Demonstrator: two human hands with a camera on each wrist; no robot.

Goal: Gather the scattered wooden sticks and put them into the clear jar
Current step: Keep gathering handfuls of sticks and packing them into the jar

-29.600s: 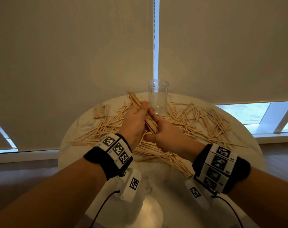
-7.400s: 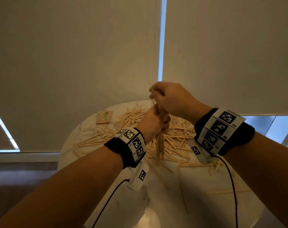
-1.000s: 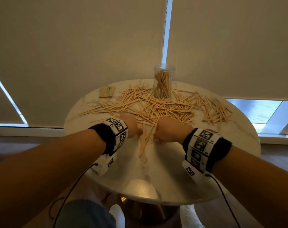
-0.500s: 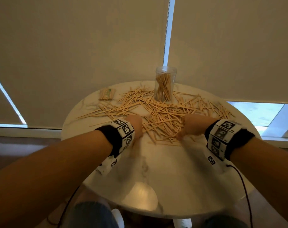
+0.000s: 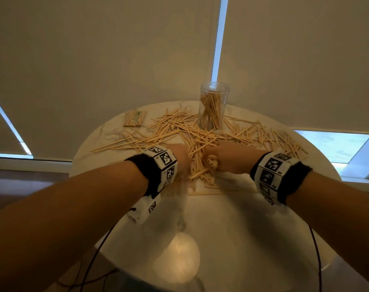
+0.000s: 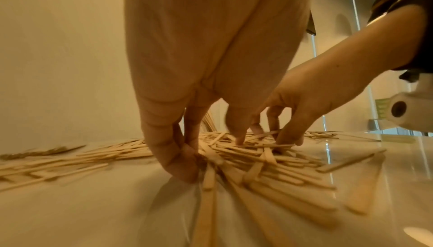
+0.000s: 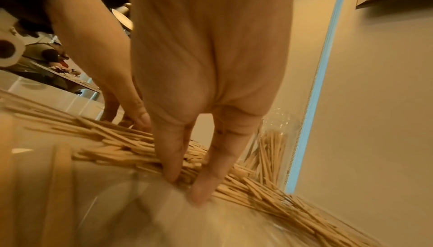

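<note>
Many thin wooden sticks [image 5: 198,152] lie scattered over the far half of a round white table [image 5: 232,218]. The clear jar [image 5: 225,98] stands upright at the table's far edge and holds several sticks. My left hand [image 5: 180,159] and right hand [image 5: 213,161] sit close together on the near heap. In the left wrist view the left hand [image 6: 187,158] points fingers down against the sticks [image 6: 257,156]. The right hand [image 7: 187,182] presses fairly straight fingers onto the sticks [image 7: 112,145], with the jar [image 7: 279,126] just behind.
A small banded bundle of sticks [image 5: 135,119] lies at the far left of the table. Loose sticks spread left and right of the jar. Pale roller blinds hang right behind the table. Cables run from both wrist cameras toward me.
Over the last half second both hands slid toward each other across the table. The sticks between them are bunched into a tighter heap. The jar has not moved.
</note>
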